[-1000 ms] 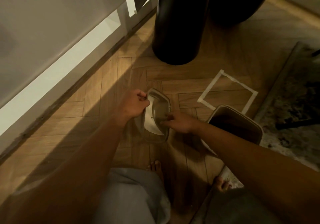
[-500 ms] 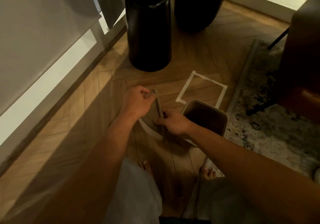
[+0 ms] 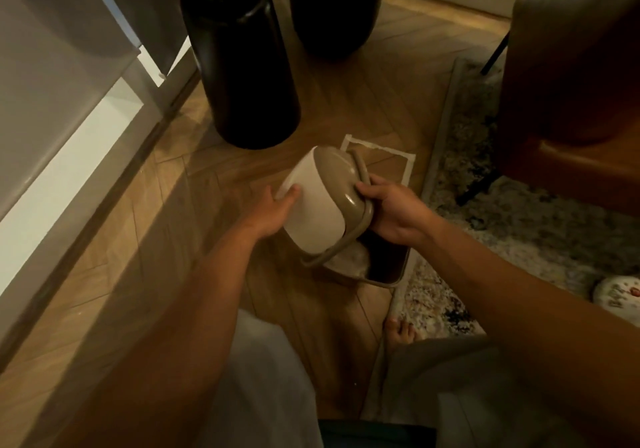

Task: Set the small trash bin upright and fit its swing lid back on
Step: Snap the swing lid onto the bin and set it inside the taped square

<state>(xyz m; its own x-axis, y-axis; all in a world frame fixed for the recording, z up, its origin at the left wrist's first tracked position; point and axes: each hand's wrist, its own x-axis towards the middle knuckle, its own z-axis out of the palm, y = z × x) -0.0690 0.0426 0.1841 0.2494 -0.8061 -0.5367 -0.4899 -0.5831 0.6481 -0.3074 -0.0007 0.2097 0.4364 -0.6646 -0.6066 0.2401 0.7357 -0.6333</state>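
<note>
Both hands hold the swing lid (image 3: pixel 323 201) tilted in the air, just above the open mouth of the trash bin (image 3: pixel 388 267), which stands upright at the rug's (image 3: pixel 519 225) edge. The lid is smooth, glossy plastic: a cream curved flap, a taupe dome and a thin rounded-rectangle rim. The left hand (image 3: pixel 273 210) cups the cream side, fingers spread; the right hand (image 3: pixel 394 210) pinches the rim. Masking tape (image 3: pixel 377 147) outlines a square on the herringbone wood floor (image 3: pixel 145 225). Dim blur hides any lettering, possibly none.
</note>
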